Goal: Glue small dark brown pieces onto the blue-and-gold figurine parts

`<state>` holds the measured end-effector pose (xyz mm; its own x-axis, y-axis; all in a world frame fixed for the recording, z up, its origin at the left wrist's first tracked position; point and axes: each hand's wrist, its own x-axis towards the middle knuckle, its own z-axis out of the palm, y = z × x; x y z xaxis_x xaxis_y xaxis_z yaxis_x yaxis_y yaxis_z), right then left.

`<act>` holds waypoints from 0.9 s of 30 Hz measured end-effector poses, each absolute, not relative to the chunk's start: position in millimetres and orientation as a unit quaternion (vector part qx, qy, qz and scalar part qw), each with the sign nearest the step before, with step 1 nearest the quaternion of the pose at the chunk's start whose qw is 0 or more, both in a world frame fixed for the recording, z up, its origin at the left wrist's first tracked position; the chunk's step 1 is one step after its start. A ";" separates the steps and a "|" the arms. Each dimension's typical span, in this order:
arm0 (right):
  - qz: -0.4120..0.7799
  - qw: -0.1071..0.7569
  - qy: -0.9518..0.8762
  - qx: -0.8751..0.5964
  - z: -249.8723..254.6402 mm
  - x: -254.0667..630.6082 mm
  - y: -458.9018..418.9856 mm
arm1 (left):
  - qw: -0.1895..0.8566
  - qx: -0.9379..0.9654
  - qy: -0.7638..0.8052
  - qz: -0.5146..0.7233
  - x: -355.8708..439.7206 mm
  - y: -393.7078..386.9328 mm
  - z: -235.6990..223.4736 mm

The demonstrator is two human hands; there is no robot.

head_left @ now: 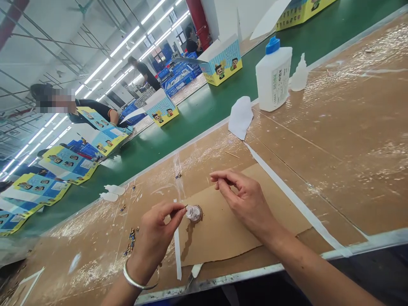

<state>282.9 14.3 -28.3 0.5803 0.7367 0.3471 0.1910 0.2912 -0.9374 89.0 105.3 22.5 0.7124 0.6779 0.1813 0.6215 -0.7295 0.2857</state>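
My left hand (159, 223) has thumb and forefinger pinched at the edge of a small whitish, round container (194, 213). A tiny dark tip shows at those fingertips, too small to name. The container stands on a flat sheet of brown cardboard (229, 233), with a dark wet-looking streak below it. Above the cardboard, up and to the right, my right hand (242, 193) is closed in a pinch, and whatever lies between its fingertips cannot be made out. Small blue and gold pieces (131, 240) lie in a cluster left of my left hand.
A white bottle with a blue cap (274, 76) stands beside a small dropper bottle (300, 74). White paper (241, 118) and a thin wooden stick (232, 154) lie nearby. Two small bottles (113, 192) rest at the left. Printed boxes (162, 109) line the green belt (191, 121); people work beyond.
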 end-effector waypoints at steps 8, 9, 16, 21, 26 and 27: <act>0.196 0.701 -0.402 -0.556 -25.6 283.3 13.1 | 0.078 0.932 0.331 0.126 95.8 108.5 23.5; 0.198 0.701 -0.401 -0.556 -25.3 283.5 12.7 | 0.080 0.933 0.329 0.122 96.0 108.5 23.6; 0.201 0.700 -0.397 -0.559 -23.4 284.5 10.6 | 0.073 0.941 0.315 0.105 94.9 107.9 23.8; 0.201 0.699 -0.398 -0.559 -23.9 283.8 11.1 | 0.060 0.943 0.313 0.095 94.3 106.8 23.9; 0.199 0.699 -0.400 -0.558 -24.2 283.4 11.1 | 0.051 0.946 0.309 0.088 94.3 106.5 24.4; 0.199 0.700 -0.400 -0.558 -24.2 283.5 11.0 | 0.051 0.946 0.308 0.089 94.6 106.3 24.8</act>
<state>283.5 11.0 -24.2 0.6014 0.7243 0.3372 0.1672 0.2987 -0.9396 94.6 106.3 24.8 0.7941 0.5920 0.1379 0.5739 -0.8049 0.1507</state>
